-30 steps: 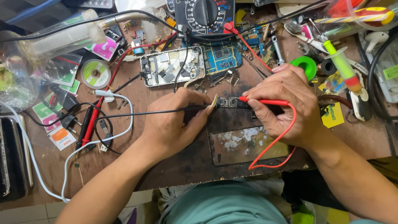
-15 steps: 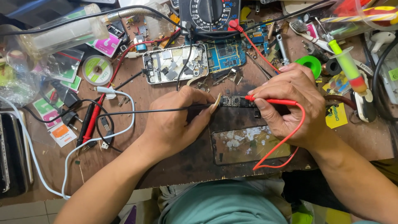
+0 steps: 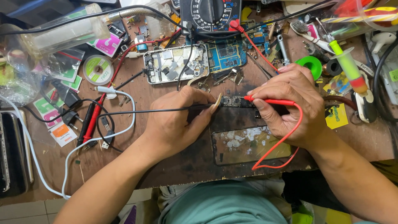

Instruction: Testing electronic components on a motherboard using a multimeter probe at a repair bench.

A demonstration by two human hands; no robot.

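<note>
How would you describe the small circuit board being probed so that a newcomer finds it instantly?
Start at the round-dialled multimeter on the bench's far edge, then drop to where both hands meet. Between the left hand and right hand lies a narrow dark circuit board, touched by the red probe.

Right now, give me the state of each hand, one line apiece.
Left hand: closed on the black probe, tip at the small circuit board.
Right hand: closed on the red probe, tip on the same board.

Multimeter [image 3: 211, 14]: top cut off by the upper frame edge. Black probe tip: hidden under the left hand [image 3: 176, 120]. Small circuit board [image 3: 236, 101]: components too small to tell; the right hand [image 3: 290, 103] covers its far end.
</note>
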